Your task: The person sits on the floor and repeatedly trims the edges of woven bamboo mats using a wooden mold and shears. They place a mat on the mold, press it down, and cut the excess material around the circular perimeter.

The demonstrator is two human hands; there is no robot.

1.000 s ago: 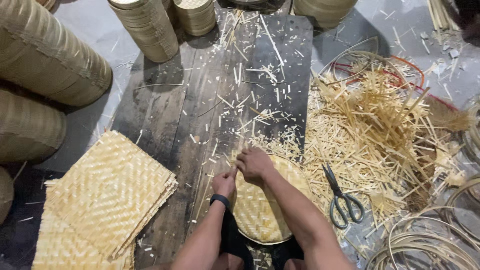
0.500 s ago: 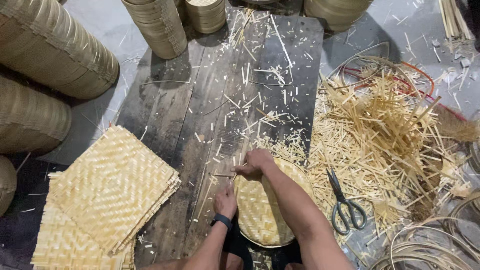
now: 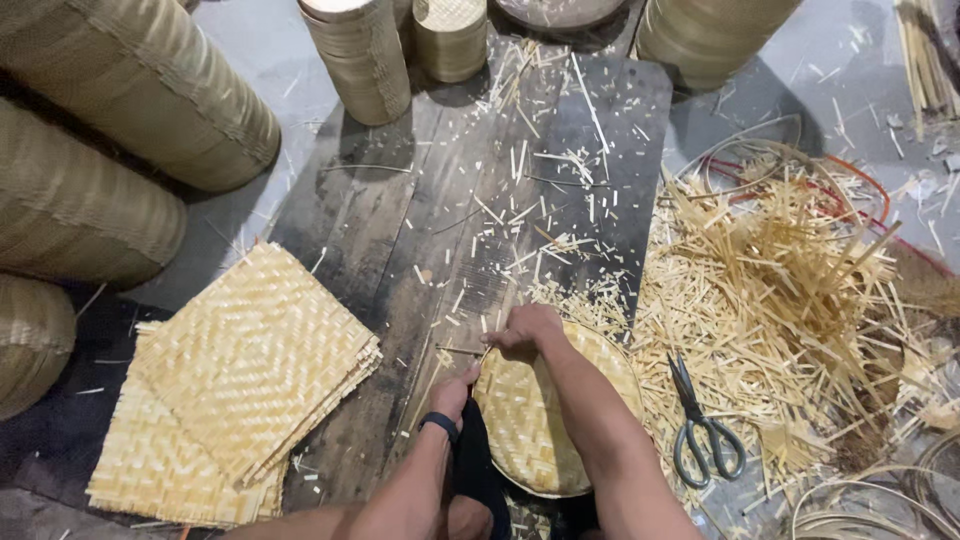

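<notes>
Where the dark wooden board (image 3: 400,230) meets the person's knees, one round woven bamboo tray (image 3: 530,420) lies at about 6 o'clock of the view, partly under the right forearm.

Hands: two. Left hand (image 3: 455,392), wrist bearing one dark band (image 3: 438,424), is pinched narrow on the tray's rim at its 10 o'clock edge. Right hand (image 3: 525,330) is curled over the rim at the tray's 12 o'clock, fingers closed on the weave; a thin bamboo sliver (image 3: 460,351) juts out toward 9 o'clock between the two hands, though which hand grips it I cannot tell.

Scissors (image 3: 705,430): one pair, grey-handled, blades shut, at 3 o'clock of the tray, lying on the strip heap.

Square woven mats (image 3: 245,380): two stacks, overlapping, at 9 o'clock of the tray.

Loose bamboo strips (image 3: 790,290): one large heap, uncounted, at 2 o'clock.

Stacks of finished round baskets: three lying on their sides along the left edge (image 3: 110,90), four more standing or leaning at 12 o'clock (image 3: 360,55).

Bare bamboo hoops (image 3: 880,500): several, at 4 o'clock, count unclear.
</notes>
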